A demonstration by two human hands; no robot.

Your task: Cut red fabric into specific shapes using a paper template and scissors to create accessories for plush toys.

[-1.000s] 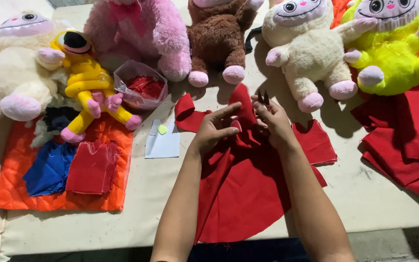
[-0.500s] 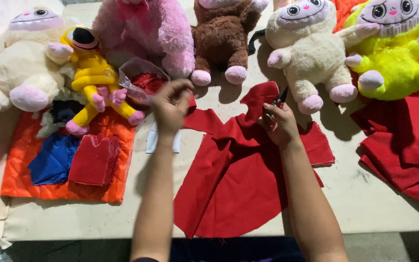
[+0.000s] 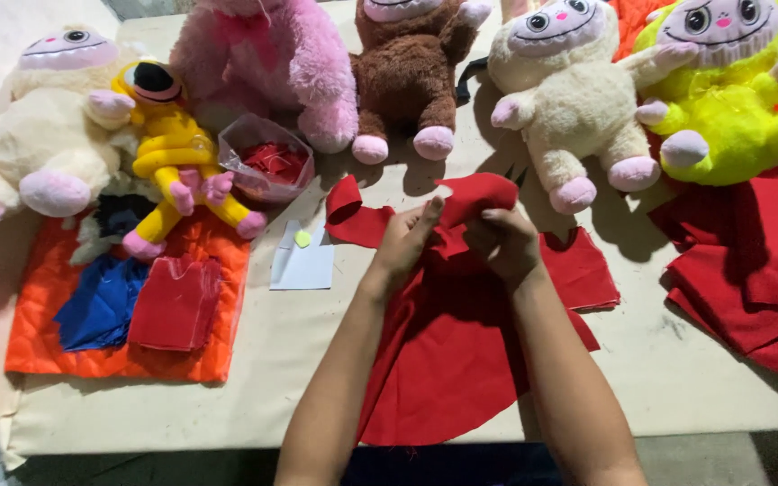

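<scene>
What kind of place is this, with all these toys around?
Probably a small toy-making or sewing workshop: finished plush toys line a worktable, cut red fabric is stacked at the side, and both hands work a red cloth piece.

Pink plush [image 3: 267, 63] head cut off by top edge; red fabric [image 3: 461, 351] centre hidden under forearms.

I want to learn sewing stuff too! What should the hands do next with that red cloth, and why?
Probably smooth the big red felt cloth flat. Both the left hand and the right hand pinch its bunched, folded top edge above the beige table, while the lower part already lies spread out.
</scene>
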